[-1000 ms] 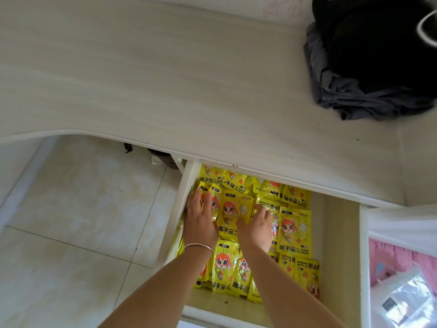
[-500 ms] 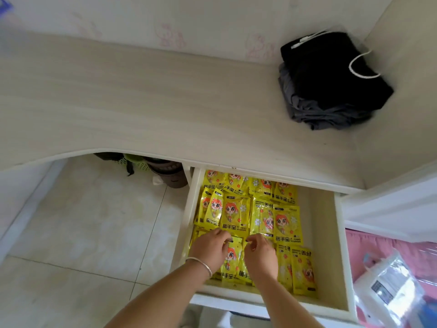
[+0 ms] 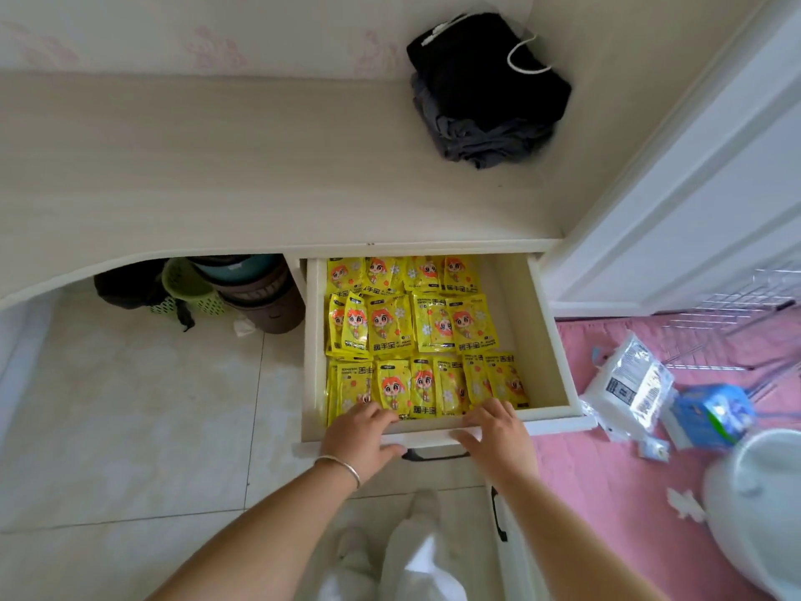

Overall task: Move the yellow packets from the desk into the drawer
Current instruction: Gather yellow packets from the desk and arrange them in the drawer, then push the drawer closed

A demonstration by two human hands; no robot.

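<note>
The white drawer [image 3: 548, 340] stands pulled out under the pale wooden desk [image 3: 216, 167]. Several yellow packets [image 3: 411, 327] with a red-haired cartoon figure lie in rows inside it, filling its left and middle. My left hand [image 3: 362, 435], with a silver bangle on the wrist, grips the drawer's front edge, fingers over the rim and thumb below. My right hand [image 3: 498, 433] holds the same front edge further right. A dark handle [image 3: 433, 456] shows between the two hands. No yellow packet is visible on the desk.
A folded pile of black and grey clothes [image 3: 485, 88] lies at the desk's back right. Stacked bins and a green basket [image 3: 234, 288] stand under the desk. On the pink mat [image 3: 615, 492] to the right lie a plastic bag [image 3: 628, 383], a blue box and a white tub.
Both hands have drawn back from the packets to the drawer's front edge and taken hold of it. The view has pulled back and tilted down, showing my legs and the floor.
</note>
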